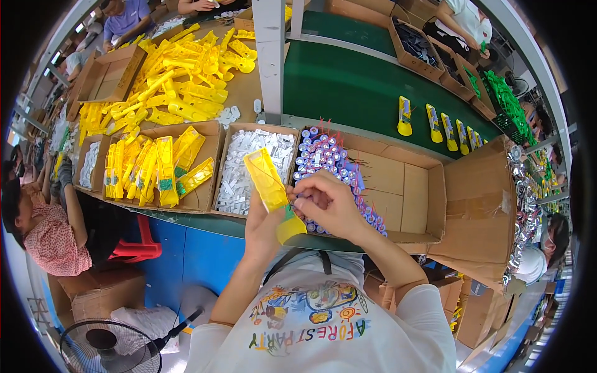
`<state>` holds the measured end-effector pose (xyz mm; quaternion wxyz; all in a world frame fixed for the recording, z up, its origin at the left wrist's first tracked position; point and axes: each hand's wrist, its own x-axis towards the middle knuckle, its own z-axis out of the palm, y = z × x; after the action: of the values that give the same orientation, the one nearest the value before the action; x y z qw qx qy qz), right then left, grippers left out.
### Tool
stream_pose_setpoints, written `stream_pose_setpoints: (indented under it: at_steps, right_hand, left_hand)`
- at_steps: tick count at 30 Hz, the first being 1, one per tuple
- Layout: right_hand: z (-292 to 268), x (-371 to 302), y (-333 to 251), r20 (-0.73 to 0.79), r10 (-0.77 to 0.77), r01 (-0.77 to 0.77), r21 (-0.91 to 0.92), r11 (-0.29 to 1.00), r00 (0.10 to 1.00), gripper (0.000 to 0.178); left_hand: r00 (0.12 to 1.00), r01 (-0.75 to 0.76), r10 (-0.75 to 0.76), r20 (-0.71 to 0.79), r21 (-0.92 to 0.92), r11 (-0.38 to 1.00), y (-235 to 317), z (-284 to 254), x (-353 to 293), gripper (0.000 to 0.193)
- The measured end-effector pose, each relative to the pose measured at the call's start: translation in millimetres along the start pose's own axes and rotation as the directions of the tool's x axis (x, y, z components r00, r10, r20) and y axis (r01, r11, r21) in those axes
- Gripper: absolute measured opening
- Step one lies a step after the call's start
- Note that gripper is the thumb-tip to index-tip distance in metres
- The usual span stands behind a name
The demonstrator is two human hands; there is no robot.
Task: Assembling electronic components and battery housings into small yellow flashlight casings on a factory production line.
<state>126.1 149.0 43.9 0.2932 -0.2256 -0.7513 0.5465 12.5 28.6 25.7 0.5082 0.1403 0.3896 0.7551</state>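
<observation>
Leftmost, a person in a patterned top (46,239) sits by the table's (205,224) edge, and a floor fan (109,345) stands in the lower corner; above them a cardboard box of yellow plastic shells (158,168) sits full, with a larger loose heap of the same yellow parts (180,74) behind it; next along, a box of small white pieces (258,171) is also well stocked. Nearer the middle, the left hand (264,224) is closed around a yellow plastic shell (268,186), held tilted just above the table's front edge; the right hand (329,202) touches it from the other side, fingers pinched on what looks like a thin red wire, though the exact grip is hard to tell. Behind the hands lies a box of small blue-and-white cylinders with red leads (329,161), its right half bare cardboard. Further right, the green conveyor belt (354,84) carries a short row of finished-looking yellow pieces (438,121); judging by the full boxes, much assembly is left, and the piece in hand seems mid-fitting.
</observation>
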Motion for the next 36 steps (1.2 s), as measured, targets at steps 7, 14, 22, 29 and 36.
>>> stream_pose_setpoints:
  at_steps: [7, 14, 22, 29, 36]
  right_hand:
    - [5, -6, -1, 0.089, -0.062, 0.068, -0.058, 0.996, 0.994, 0.016]
    - [12, -22, 34, 0.028, 0.150, -0.153, 0.252, 0.956, 0.988, 0.009]
    - [-10, -2, -19, -0.157, -0.171, 0.154, -0.114, 0.981, 0.973, 0.014]
    - [-1, -10, -26, -0.151, -0.294, 0.240, -0.300, 0.923, 0.944, 0.019]
    - [8, -17, -17, -0.091, -0.135, 0.122, -0.133, 0.983, 0.987, 0.016]
  left_hand:
    - [0.988, -0.154, 0.156, 0.006, 0.211, 0.965, -10, -5, -2, 0.065]
    - [0.982, -0.159, 0.164, -0.096, 0.061, 0.985, -7, 4, -4, 0.068]
    - [0.959, -0.211, 0.176, 0.221, 0.150, 0.966, -7, 8, -8, 0.055]
    - [0.912, -0.409, 0.303, 0.275, 0.604, 0.684, -13, 6, -8, 0.059]
    - [0.905, -0.424, 0.312, 0.289, 0.576, 0.699, -32, -4, 1, 0.059]
